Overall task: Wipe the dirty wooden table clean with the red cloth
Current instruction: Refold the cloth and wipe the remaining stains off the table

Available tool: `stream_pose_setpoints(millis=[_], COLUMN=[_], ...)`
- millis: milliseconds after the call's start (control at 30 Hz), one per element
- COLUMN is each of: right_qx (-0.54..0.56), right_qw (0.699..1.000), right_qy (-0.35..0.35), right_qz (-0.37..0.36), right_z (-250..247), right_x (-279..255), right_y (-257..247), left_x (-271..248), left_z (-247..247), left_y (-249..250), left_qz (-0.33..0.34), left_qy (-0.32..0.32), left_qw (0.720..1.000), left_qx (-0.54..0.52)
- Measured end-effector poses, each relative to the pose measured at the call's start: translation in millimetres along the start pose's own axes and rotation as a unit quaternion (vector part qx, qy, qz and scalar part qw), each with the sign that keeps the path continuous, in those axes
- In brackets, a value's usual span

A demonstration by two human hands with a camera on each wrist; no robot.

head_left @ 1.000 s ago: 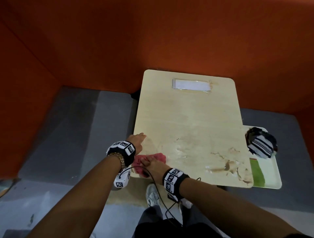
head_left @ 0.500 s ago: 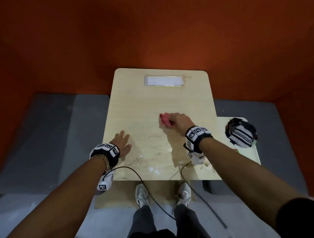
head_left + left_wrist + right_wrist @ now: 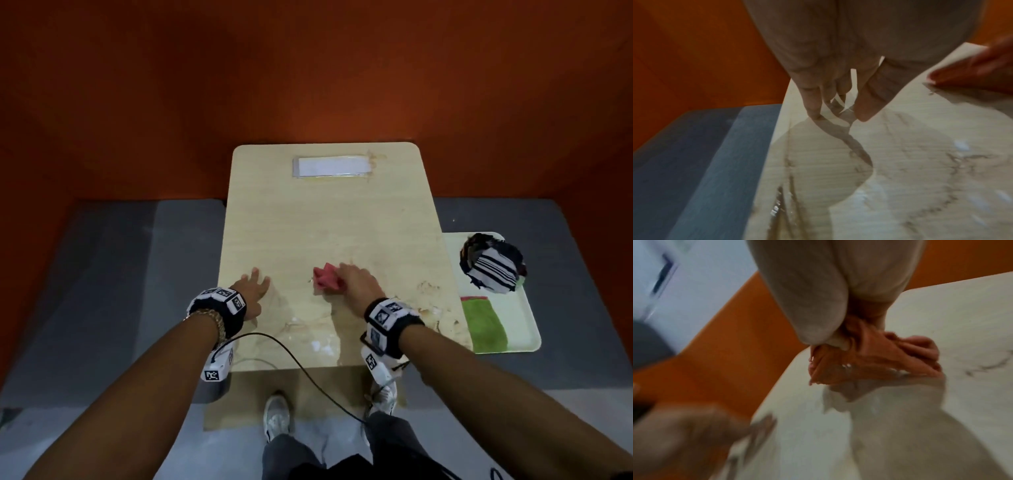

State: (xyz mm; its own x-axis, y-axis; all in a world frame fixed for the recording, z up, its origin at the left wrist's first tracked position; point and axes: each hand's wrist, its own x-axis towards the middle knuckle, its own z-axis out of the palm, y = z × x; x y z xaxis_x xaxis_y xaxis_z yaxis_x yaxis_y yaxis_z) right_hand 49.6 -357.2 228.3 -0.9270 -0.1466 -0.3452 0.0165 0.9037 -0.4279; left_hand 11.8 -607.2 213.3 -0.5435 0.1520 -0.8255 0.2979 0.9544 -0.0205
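Orange wall (image 3: pixel 308 85) fills the back and sides, grey bench seat (image 3: pixel 102 291) runs left and right of the table. Wooden table (image 3: pixel 329 219) stands in the middle, pale top, brownish smears and wet streaks over its near half and near right corner. White tray (image 3: pixel 524 329) sits just beside the table's right edge, on it a striped black-and-white bundle (image 3: pixel 493 267) at the far end and a green cloth (image 3: pixel 486 325) lying flat nearer. White rectangular label (image 3: pixel 331 166) lies flat at the table's far end. Left hand (image 3: pixel 251 291) rests on the near left part of the table, fingers straight and spread, fingertips (image 3: pixel 816 113) touching the wood, holding nothing. Right hand (image 3: pixel 356 284) is near the table's middle, fingers curled round the red cloth (image 3: pixel 327 278), which is bunched up and pressed onto the tabletop; right wrist view shows the cloth (image 3: pixel 869 361) crumpled under the fingers, touching the wet surface. Two shoes (image 3: pixel 277 414) show on the floor below the table's near edge.
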Motion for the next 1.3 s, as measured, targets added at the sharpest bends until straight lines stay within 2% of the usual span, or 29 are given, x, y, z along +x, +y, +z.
stream_pose_setpoints(millis=[67, 100, 167, 267, 333, 433, 533, 667, 800, 867, 967, 1033, 1100, 1167, 1233, 1300], right_qx=[0.049, 0.034, -0.025, -0.099, -0.125, -0.127, -0.133, -0.115, -0.050, -0.042, -0.073, -0.099, -0.077, -0.084, -0.051, -0.044], right_qw=[0.993, 0.991, 0.992, 0.990, 0.988, 0.991, 0.991, 0.993, 0.994, 0.996, 0.994, 0.988, 0.988, 0.989, 0.992, 0.995], right_qy=[0.080, 0.089, 0.059, 0.008, -0.002, 0.003, 0.011, 0.039, 0.081, 0.077, 0.035, 0.063, 0.116, 0.119, 0.110, 0.093], right_qz=[0.070, 0.089, 0.107, 0.101, 0.088, 0.041, 0.005, 0.002, 0.047, 0.018, -0.069, -0.103, -0.062, -0.008, 0.034, 0.005], right_z=[-15, -19, -9, 35, 59, 81, 89, 74, 97, 113, 119, 111, 100, 89, 86, 99], right_x=[19, 29, 40, 41, 25, -5, -17, -2, -4, -14, -22, -13, 11, 35, 36, 17], right_y=[2, 1, -11, -34, -48, -67, -76, -73, -84, -99, -110, -104, -88, -78, -83, -102], left_x=[-1, -3, -7, -3, 3, 15, 20, 23, 20, 17, 10, 7, 5, 5, 4, 3], left_z=[-2, -7, -15, -23, -19, -4, 5, 13, 13, 10, 5, 2, -1, 0, 1, 1], left_y=[-9, -13, -24, -43, -51, -60, -64, -64, -61, -62, -65, -67, -66, -66, -67, -69], left_qz=[0.027, 0.039, 0.053, 0.060, 0.071, 0.082, 0.094, 0.089, 0.088, 0.088, 0.105, 0.113, 0.117, 0.117, 0.121, 0.127], left_qy=[0.004, 0.014, 0.038, 0.087, 0.091, 0.058, 0.058, 0.054, 0.062, 0.067, 0.066, 0.072, 0.073, 0.082, 0.082, 0.082], left_qw=[1.000, 0.999, 0.998, 0.994, 0.991, 0.988, 0.986, 0.989, 0.990, 0.989, 0.989, 0.988, 0.988, 0.988, 0.989, 0.989], left_qx=[0.001, 0.008, 0.010, 0.030, 0.065, 0.118, 0.123, 0.105, 0.096, 0.095, 0.078, 0.080, 0.071, 0.052, 0.028, -0.002])
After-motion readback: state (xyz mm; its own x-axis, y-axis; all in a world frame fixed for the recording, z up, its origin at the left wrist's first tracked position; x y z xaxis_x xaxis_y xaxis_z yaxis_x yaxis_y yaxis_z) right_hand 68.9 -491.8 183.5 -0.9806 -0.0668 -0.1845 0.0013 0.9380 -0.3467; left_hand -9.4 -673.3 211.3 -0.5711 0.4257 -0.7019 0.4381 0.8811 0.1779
